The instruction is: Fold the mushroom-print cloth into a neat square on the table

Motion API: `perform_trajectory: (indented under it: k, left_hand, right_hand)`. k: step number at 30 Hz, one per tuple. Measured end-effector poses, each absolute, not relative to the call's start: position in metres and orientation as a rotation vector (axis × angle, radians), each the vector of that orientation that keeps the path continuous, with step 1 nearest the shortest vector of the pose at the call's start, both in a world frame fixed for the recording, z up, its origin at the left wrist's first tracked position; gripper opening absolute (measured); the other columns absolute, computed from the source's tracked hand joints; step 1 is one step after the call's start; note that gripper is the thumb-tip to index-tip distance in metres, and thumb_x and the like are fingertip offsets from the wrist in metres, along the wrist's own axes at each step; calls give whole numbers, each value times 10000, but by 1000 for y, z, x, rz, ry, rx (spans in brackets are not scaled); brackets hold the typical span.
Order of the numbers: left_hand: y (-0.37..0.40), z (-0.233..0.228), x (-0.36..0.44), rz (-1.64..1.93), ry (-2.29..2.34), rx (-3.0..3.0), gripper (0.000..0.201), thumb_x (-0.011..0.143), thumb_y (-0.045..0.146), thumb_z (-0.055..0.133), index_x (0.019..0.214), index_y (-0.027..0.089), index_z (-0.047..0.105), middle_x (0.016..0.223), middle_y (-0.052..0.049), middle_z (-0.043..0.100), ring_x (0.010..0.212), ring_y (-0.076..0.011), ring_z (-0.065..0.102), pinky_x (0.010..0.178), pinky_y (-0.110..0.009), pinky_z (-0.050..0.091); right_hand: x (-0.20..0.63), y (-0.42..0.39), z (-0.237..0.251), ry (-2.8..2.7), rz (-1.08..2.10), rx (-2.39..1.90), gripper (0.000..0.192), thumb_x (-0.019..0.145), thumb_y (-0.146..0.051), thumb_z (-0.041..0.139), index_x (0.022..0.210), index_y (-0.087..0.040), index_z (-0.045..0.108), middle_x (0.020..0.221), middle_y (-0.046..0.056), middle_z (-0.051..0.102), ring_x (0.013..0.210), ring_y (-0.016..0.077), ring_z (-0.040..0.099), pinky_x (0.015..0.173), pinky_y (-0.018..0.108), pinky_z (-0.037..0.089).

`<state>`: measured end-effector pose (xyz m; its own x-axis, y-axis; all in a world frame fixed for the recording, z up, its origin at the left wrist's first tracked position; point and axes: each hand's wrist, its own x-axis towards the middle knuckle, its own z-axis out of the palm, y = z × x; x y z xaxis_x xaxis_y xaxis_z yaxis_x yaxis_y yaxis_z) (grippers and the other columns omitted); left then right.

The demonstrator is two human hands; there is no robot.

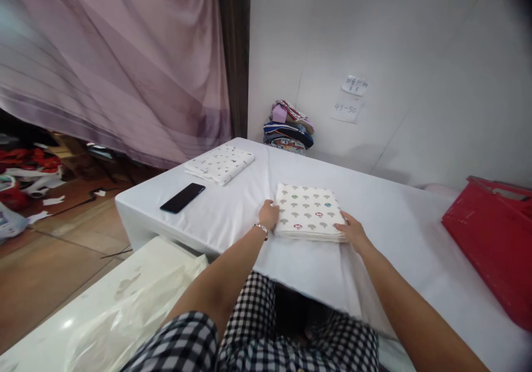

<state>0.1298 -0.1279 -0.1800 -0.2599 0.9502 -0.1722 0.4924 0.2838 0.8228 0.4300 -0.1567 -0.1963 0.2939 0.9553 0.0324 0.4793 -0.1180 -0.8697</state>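
A white-covered table (233,217) is seen against a white wall, with a mauve curtain (124,67) at far left. A folded cloth (308,211), white with small tree prints, lies flat near the middle of the table, close to the near edge. The left hand (269,215) is laid against its left edge, fingers curled loosely at the side. The right hand (351,230) is set at the near right corner, fingers flat on the edge layers. Neither hand is closed round anything.

The cloth is judged light, soft and limp: several thin layers, likely to sag and slide apart if lifted by one edge. Hold is best taken at two opposite sides, fingers under the bottom layer, thumbs on top.

A phone (183,197) and a second folded cloth (220,163) lie far left; a red bag (490,239) sits at right; a clothes pile (288,128) is against the wall.
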Motion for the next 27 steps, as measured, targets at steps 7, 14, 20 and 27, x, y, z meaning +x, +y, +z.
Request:
perform_trajectory:
  k: [7,14,20,27]
  left_hand:
    - [-188,-194,169,732,1585,1285,395,749,245,616,1118,143,515,748,-36,683,547,-136,622,549,-250,502]
    - [-148,-170,137,1132,1793,1767,303,863,224,453,1151,193,542,1176,-76,596,1124,-191,523,981,-316,404]
    - [-132,-186,140,864,1618,2005,314,877,250,451,1163,249,581,1305,15,526,1179,-159,482,1064,-281,328]
    - [-116,-194,136,1062,1556,1819,227,864,303,461,967,243,654,1092,11,632,976,-139,584,920,-227,429]
  right_hand:
    - [441,-130,-144,-1446,304,-1885,483,756,-270,474,1194,-94,573,1237,127,566,1141,231,519,1012,373,367]
    - [343,-211,-165,-2197,277,-1668,443,879,-390,384,1266,-219,513,1380,64,443,1285,223,370,1073,422,251]
    - [321,-254,-196,-2384,-22,-1646,539,891,-329,390,1396,-144,349,1490,102,237,1377,261,179,1109,457,135]
    - [320,-253,-199,-2367,-84,-1645,507,896,-252,347,1392,-147,364,1475,77,280,1366,244,217,1102,446,168]
